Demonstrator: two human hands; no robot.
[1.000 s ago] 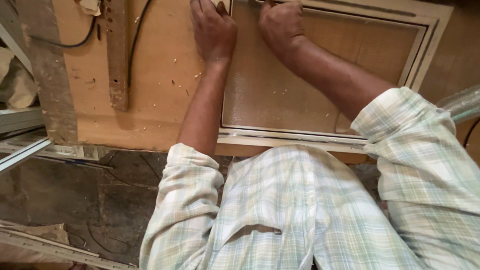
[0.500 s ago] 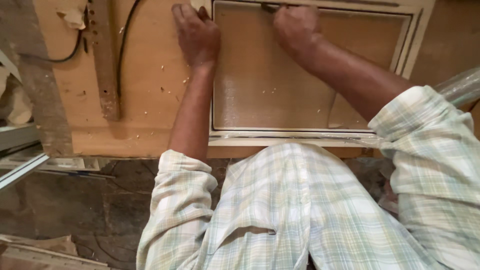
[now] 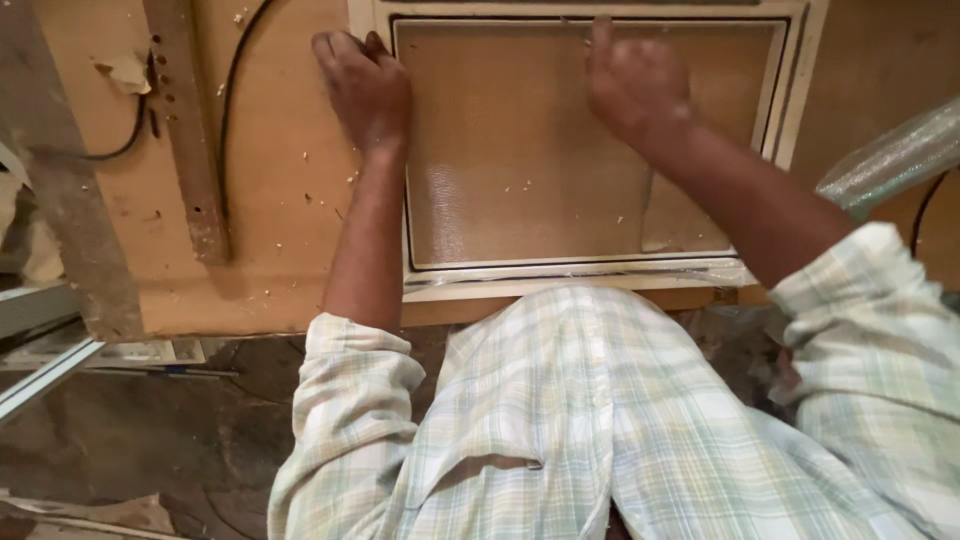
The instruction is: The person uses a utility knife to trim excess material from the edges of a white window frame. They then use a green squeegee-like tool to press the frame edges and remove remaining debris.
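A cream-framed panel with frosted glass lies flat on a wooden workbench. My left hand rests on the frame's upper left corner, fingers curled against its outer edge. My right hand presses down on the glass near the frame's top rail, index finger stretched up toward that rail. Whether the right hand holds a small tool is hidden by the fingers. My checked shirt fills the lower part of the view.
A worn wooden strip and a black cable lie on the bench left of the frame. Wood chips dot the board. A roll of clear plastic film pokes in at the right. Metal rails lie at the lower left.
The view has shifted, so frame and hands sit lower and more to the right. My right hand slid a little to the right along the top rail; the left hand stays at the corner.
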